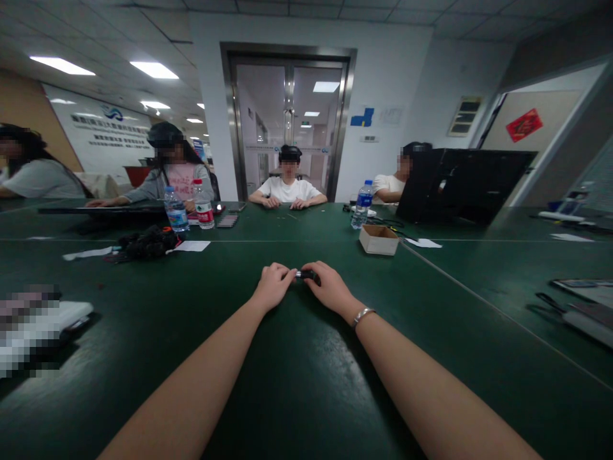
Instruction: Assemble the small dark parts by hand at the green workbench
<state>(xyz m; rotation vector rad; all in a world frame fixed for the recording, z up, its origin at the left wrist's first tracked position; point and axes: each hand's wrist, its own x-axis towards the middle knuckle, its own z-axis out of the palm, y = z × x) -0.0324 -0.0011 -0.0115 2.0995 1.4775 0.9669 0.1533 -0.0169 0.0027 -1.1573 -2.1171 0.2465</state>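
Note:
A short black stick with a silver end (pixel 308 275), shaped much like a USB flash drive, is held level between my two hands just above or on the green table (pixel 297 358). My left hand (pixel 275 284) is closed, its thumb and fingertips at the silver end. From the other side my right hand (pixel 328 286) pinches the black part, and its fingers hide some of it. A silver band (pixel 363 315) circles my right wrist.
An open cardboard box (pixel 378 241) and a water bottle (pixel 363 204) stand beyond my right hand. Two bottles, a black bundle (pixel 148 243) and papers lie far left. A monitor (pixel 462 185) stands right. A person (pixel 288 188) sits opposite, others to the sides.

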